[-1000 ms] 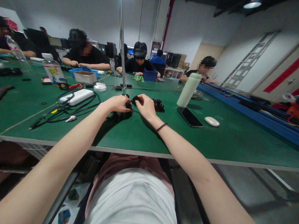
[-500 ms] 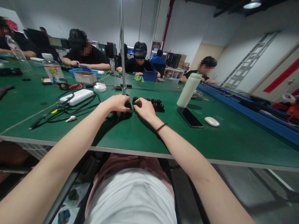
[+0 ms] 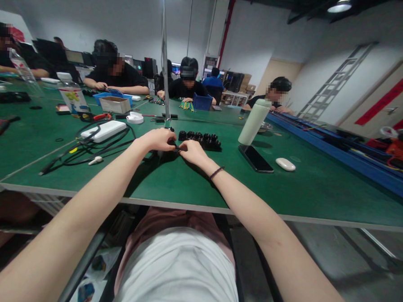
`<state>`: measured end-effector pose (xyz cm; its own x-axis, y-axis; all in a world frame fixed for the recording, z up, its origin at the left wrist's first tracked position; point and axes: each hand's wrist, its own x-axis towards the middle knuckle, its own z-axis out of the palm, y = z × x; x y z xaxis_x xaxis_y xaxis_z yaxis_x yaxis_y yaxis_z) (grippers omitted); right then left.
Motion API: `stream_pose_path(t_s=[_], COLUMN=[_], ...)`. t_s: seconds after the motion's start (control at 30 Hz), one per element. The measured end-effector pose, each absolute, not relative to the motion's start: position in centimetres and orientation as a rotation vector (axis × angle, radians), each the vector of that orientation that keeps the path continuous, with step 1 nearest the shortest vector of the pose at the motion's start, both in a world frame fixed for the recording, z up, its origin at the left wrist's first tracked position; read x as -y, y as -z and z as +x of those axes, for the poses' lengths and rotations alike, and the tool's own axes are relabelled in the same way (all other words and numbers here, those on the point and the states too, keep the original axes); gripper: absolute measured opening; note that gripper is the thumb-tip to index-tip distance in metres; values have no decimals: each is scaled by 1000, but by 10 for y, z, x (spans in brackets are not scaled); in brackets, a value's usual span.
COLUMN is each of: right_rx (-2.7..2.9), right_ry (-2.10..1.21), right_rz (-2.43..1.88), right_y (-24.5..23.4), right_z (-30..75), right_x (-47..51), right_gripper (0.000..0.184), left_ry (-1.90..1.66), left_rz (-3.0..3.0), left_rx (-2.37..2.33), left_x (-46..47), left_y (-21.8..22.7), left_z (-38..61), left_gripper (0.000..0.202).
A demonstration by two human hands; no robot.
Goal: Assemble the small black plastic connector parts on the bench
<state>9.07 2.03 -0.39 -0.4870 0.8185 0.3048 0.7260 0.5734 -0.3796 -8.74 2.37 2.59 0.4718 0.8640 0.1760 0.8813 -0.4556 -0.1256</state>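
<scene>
My left hand [image 3: 159, 139] is closed, its fingers curled round a small black part [image 3: 171, 142] whose kind I cannot make out. Close to its right, my right hand [image 3: 193, 150] is pinched, its fingertips meeting at the same dark spot. Whatever those fingertips hold is too small and hidden to name. Just beyond the right hand sits a black rack [image 3: 212, 147] with several rounded black pieces standing in rows on it. More dark material lies in shadow under the left hand.
A metal pole [image 3: 165, 68] rises behind my hands. Left lie a white power bank [image 3: 104, 131], black cables and a white earbud [image 3: 95, 160]. Right are a pale green bottle [image 3: 254, 122], a phone [image 3: 256, 158] and a white case [image 3: 285, 164]. People sit across the green table [image 3: 307, 192].
My right hand has moved from the near left end of the black rack slightly down and left, towards my left hand. More of the rack shows. The left hand has barely moved.
</scene>
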Motion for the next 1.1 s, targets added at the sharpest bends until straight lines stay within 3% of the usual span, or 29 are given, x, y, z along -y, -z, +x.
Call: stream_pose_path(t_s=[0.23, 0.73, 1.1], right_rx=[2324, 2146, 2290], right_ry=[-113, -360, -330], right_rz=[-1262, -1237, -1105], right_y=[0, -5, -3], right_z=[90, 91, 92], right_x=[-18, -14, -13], right_gripper=[24, 22, 22], left_ry=[171, 272, 270], left_rz=[-2499, -2509, -2512], left_rx=[1517, 1466, 1426], left_x=[-21, -23, -21], left_y=[-26, -26, -26], left_z=[-87, -87, -86], left_gripper=[39, 37, 33])
